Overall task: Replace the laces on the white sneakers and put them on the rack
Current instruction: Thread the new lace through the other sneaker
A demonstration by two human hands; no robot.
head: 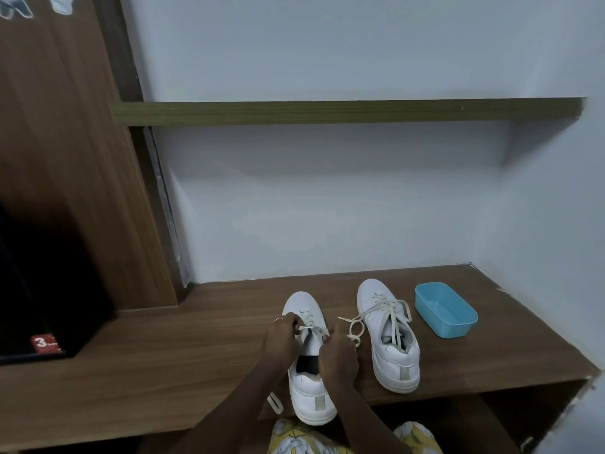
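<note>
Head view: near sneaker (307, 394) toe-first toward wall (327, 208)

A wood-grain table (147, 362) spans the alcove. Behind the table rises a pale bluish-white wall (327, 208), softly and evenly lit. Well above the table an olive-brown shelf (327, 111) crosses the wall (seen edge-on, so its top is hidden) and casts a faint shadow beneath. Left of the table stands a tall brown cabinet panel (65, 158), then a dark compartment (42, 283) bearing a red label (42, 343) with a white 3. Right of the table a side wall (569, 224) closes the corner. Under the table is a dim recess (523, 417).
</note>
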